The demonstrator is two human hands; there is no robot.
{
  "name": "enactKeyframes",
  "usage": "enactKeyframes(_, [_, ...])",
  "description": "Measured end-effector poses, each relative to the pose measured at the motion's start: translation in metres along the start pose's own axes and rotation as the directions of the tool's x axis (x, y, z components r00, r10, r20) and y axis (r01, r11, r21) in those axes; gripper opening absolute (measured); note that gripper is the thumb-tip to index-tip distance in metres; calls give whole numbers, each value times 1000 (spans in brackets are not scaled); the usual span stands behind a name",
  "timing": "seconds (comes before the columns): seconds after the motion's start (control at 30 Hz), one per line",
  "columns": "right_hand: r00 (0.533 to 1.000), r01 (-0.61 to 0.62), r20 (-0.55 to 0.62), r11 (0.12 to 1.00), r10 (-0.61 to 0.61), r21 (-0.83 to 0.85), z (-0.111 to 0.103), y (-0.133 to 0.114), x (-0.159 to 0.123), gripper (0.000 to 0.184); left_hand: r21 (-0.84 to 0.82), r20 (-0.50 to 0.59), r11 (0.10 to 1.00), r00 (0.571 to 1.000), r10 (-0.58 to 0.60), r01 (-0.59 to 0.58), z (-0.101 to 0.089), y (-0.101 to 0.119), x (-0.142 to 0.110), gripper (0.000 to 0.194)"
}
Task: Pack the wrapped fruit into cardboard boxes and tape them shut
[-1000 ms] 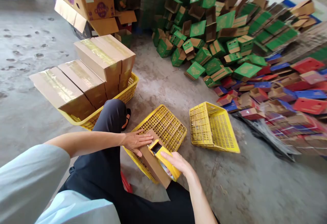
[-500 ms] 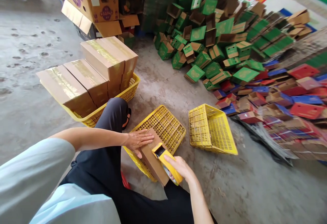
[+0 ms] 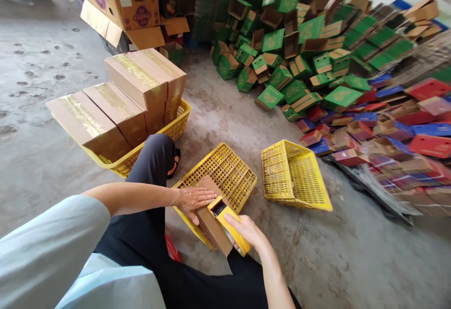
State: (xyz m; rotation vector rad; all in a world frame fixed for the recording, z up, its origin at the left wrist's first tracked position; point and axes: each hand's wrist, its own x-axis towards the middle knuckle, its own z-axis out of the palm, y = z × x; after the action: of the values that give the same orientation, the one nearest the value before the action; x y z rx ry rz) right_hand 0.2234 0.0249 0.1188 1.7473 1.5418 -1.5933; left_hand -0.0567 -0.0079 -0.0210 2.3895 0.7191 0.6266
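Observation:
A narrow brown cardboard box (image 3: pixel 215 228) lies on an upturned yellow plastic crate (image 3: pixel 235 176) between my knees. My left hand (image 3: pixel 193 201) rests flat on the box's far end, fingers stretched out. In my right hand (image 3: pixel 248 231) is a yellow tape dispenser (image 3: pixel 230 224), fingers wrapped round its body. The dispenser's front end is at the box top, close to my left fingertips. Its tape roll is mostly hidden by my right hand, and I cannot make out whether tape is stuck down there.
Left of my knee, a yellow crate (image 3: pixel 181 120) bears several taped cartons (image 3: pixel 136 76). Another yellow crate (image 3: pixel 296 177) lies on the floor at right. Green boxes (image 3: pixel 273 41) and red and blue boxes (image 3: pixel 430 147) are heaped behind. Large open cartons (image 3: pixel 137 15) stand at back left.
My left hand has slid slightly to the right on the box, closer to the dispenser. The dispenser has shifted a little left. The camera view has turned slightly.

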Motion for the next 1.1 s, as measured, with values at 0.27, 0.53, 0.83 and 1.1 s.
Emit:
enactKeyframes(0.27, [998,13,-65,996,-8,85,-2,35,-21,42,41,54,999,998,-16,14,2,0,-2,101])
enactKeyframes(0.53, [998,-10,-66,997,15,70,2,31,-18,42,102,53,995,999,9,-15,14,23,13,99])
enactKeyframes(0.83, [999,-27,-28,994,30,104,1,24,-20,45,104,118,993,992,49,-62,12,21,22,96])
enactKeyframes(1.1, [1000,-14,-14,994,16,112,-6,50,-36,44,125,107,990,993,44,-58,14,21,21,93])
